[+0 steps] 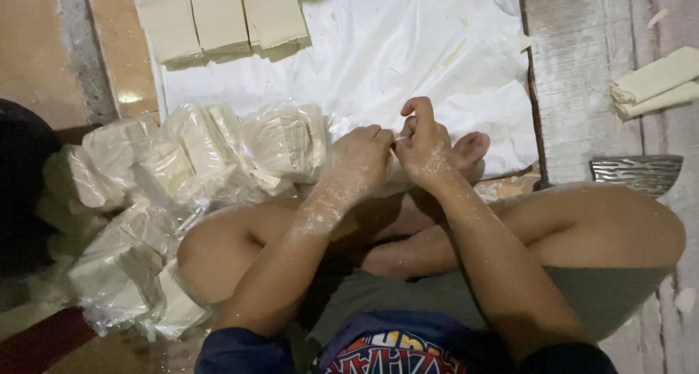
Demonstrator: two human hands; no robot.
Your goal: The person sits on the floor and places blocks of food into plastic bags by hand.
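plastic-wrapped dough sheets (280, 144) lie in a loose heap on the floor along the near left edge of the white cloth (408, 53), and the heap runs down past the person's left knee (211, 254). both hands meet just beyond the crossed legs, over the near edge of that cloth, dusted with flour up the forearms. left hand (360, 159) is curled in, its fingers pressed together, and it seems to pinch the clear plastic at the right end of the nearest bag, though the film is too faint there to be sure. right hand (426, 152) touches the left, thumb and forefinger pinching at the same spot, the forefinger knuckle raised. a bare foot (470, 150) shows just behind the right hand, resting on the cloth.

at the far left corner of the cloth sit unwrapped stacks of pale square sheets (218, 17), side by side. to the right, past the cloth's edge, a whitewashed wooden board (575, 75) carries two folded pale sheets (655, 83) near its right edge, and a metal scraper blade (637, 171) lies just beyond the right knee.
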